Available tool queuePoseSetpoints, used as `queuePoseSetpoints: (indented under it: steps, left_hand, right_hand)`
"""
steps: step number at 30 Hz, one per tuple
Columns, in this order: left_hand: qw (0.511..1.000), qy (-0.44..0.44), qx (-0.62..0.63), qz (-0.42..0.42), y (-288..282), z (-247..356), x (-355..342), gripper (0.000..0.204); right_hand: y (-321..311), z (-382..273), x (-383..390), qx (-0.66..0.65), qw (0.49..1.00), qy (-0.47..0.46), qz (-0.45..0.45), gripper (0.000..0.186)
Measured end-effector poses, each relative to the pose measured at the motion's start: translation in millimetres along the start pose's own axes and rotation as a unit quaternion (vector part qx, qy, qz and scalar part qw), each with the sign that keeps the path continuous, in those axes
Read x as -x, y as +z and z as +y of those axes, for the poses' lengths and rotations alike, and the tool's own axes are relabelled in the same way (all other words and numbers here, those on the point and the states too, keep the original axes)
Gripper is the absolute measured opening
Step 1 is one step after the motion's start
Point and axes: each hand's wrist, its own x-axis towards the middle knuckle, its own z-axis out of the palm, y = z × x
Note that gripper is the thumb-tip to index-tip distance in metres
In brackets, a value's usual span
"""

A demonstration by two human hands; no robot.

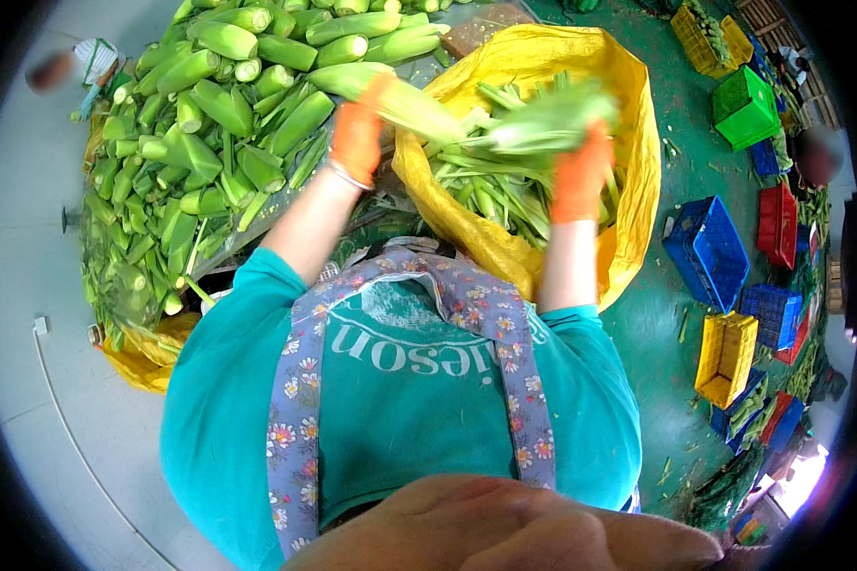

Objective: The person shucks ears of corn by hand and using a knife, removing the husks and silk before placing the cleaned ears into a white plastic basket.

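Observation:
My left hand [357, 138], in an orange glove, is closed on a pale green corn cob [409, 105] that slants over the near-left rim of a large yellow sack [628, 190]. My right hand [581, 167], also gloved in orange and blurred, holds a motion-smeared bunch of green husk leaves [552, 119] above the sack's opening. Loose cut husks [490, 195] lie inside the sack. To my left is a big heap of unhusked corn [205, 143].
Plastic crates, including blue [705, 252], yellow [724, 357], green [741, 108] and red [776, 224], line the green floor [662, 400] on the right. Another person [95, 67] is at the upper left, another [814, 157] at the right. A white cable [57, 409] crosses the grey floor.

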Motion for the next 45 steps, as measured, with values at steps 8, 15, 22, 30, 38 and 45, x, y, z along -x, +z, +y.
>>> queuePoseSetpoints:
  steps: [8, 15, 22, 30, 38, 45]
  left_hand:
    - [0.988, -0.037, 0.114, -0.096, -6, 32, 0, 0.055]
    - [0.962, -0.032, -0.072, -0.26, 43, 62, 27, 0.07]
    - [0.95, 0.061, -0.12, -0.282, 40, 46, 24, 0.074]
    - [0.96, 0.095, -0.194, -0.177, 35, 39, 44, 0.061]
    - [0.976, -0.085, 0.196, 0.047, -87, 34, 88, 0.038]
    - [0.772, -0.335, 0.353, 0.408, -205, -71, 246, 0.057]
  right_hand:
    - [-8, -14, -30, 0.435, 0.821, -0.367, 0.051, 0.039]
    - [78, 5, 39, 0.244, 0.889, -0.221, -0.318, 0.035]
    - [65, 12, 37, 0.137, 0.923, -0.146, -0.328, 0.012]
    - [72, 22, 45, 0.327, 0.849, -0.264, -0.321, 0.012]
    - [72, 50, 61, 0.217, 0.946, -0.001, -0.24, 0.023]
    - [91, 79, 90, 0.377, 0.86, -0.03, -0.343, 0.028]
